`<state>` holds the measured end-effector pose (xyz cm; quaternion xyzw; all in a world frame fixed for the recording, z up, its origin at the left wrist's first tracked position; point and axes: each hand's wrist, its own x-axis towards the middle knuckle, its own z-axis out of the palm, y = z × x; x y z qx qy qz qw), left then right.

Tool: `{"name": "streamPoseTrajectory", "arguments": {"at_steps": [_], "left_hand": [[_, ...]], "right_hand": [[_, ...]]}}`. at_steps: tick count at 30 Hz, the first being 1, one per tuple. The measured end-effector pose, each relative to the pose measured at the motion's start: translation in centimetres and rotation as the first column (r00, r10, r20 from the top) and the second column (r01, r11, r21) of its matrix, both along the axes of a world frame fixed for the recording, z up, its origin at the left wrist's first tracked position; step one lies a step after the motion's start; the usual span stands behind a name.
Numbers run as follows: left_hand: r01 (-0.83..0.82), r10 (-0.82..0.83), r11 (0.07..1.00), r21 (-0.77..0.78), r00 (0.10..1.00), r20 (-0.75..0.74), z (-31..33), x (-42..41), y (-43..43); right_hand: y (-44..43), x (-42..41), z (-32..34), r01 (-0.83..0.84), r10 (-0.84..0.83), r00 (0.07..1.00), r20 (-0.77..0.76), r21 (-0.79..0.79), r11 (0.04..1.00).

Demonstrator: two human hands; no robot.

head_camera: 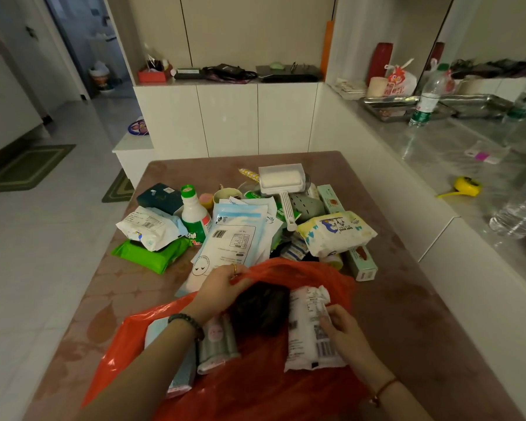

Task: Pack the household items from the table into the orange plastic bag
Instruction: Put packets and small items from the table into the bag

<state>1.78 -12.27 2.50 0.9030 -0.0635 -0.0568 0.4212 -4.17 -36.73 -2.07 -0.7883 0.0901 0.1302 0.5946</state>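
The orange plastic bag [255,387] lies open on the near part of the brown table [407,299]. My left hand [222,284] grips the bag's far rim and holds the mouth up. My right hand [343,329] holds a white packet with barcodes [307,326] at the bag's mouth. Inside or on the bag lie a dark bundle [261,308], a clear pink-labelled pack [217,341] and a pale blue pack [182,375]. Beyond the bag is a heap of items: a white-green bottle [195,214], a mask pack [234,238], a green wipes pack [152,253], a yellow wipes pack [334,232], a lint roller [281,183].
A long teal box [359,259] lies along the heap's right side, a dark box [160,197] at its left. A steel counter [456,147] to the right carries water bottles, trays and a yellow tape measure [466,186]. White cabinets stand behind; tiled floor is on the left.
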Motion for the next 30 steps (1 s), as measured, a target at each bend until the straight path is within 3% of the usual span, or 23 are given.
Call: {"name": "streamPoseTrajectory", "arguments": {"at_steps": [2,4,6,7,11,13,16,21,22,24,26,27,30], "left_hand": [[0.006,-0.006,1.0,-0.015,1.0,0.0,0.0,0.1,0.0],[0.012,-0.012,1.0,-0.028,1.0,0.0,-0.1,0.1,0.2],[0.02,-0.02,1.0,-0.023,1.0,0.008,-0.3,-0.2,0.3],[0.021,-0.021,1.0,-0.013,1.0,0.018,-0.4,-0.3,0.3],[0.012,-0.011,0.999,-0.033,0.999,0.033,-0.5,-0.7,0.4],[0.015,-0.013,0.998,-0.061,0.999,0.046,-0.3,-1.0,0.6],[0.019,-0.014,0.995,-0.099,0.999,0.053,-0.3,-1.5,1.0],[0.036,-0.029,0.993,-0.114,0.998,0.057,-0.6,-2.4,1.5],[0.031,-0.023,0.991,-0.129,0.998,0.057,-0.6,-2.4,1.5],[0.009,0.001,0.987,-0.16,0.998,0.064,-0.4,-2.4,1.6],[-0.015,0.028,0.984,-0.178,0.997,0.069,-0.1,-2.2,1.4],[-0.029,0.043,0.982,-0.186,0.996,0.073,0.1,-2.0,1.2],[-0.051,0.075,0.974,-0.221,0.992,0.099,0.9,-1.6,0.2]], "right_hand": [[-0.1,-0.2,0.2,-0.083,0.082,0.996,-0.03,-0.031,0.996],[-0.8,-0.2,0.3,0.045,-0.028,0.996,0.085,-0.214,0.976],[-1.4,0.1,0.3,0.267,-0.156,0.953,0.261,-0.472,0.84],[-1.5,0.2,0.2,0.289,-0.165,0.951,0.262,-0.56,0.777],[-1.5,0.4,0.6,0.099,-0.129,0.992,-0.014,-0.564,0.82],[-2.3,0.1,0.9,-0.07,0.007,0.995,-0.1,-0.646,0.76],[-3.8,-1.3,1.4,-0.32,0.211,0.947,-0.241,-0.748,0.581],[-4.8,-3.9,4.4,-0.514,0.425,0.853,-0.303,-0.629,0.583],[-4.7,-3.7,5.4,-0.477,0.409,0.873,-0.266,-0.637,0.605],[-4.5,-2.8,7.2,-0.236,0.275,0.961,-0.031,-0.612,0.755],[-4.0,-0.7,8.6,0.067,0.032,0.974,0.226,-0.417,0.907],[-3.6,0.7,9.1,0.182,-0.091,0.953,0.288,-0.304,0.935],[-2.5,5.9,8.6,0.328,-0.31,0.936,0.166,-0.095,0.94]]}}
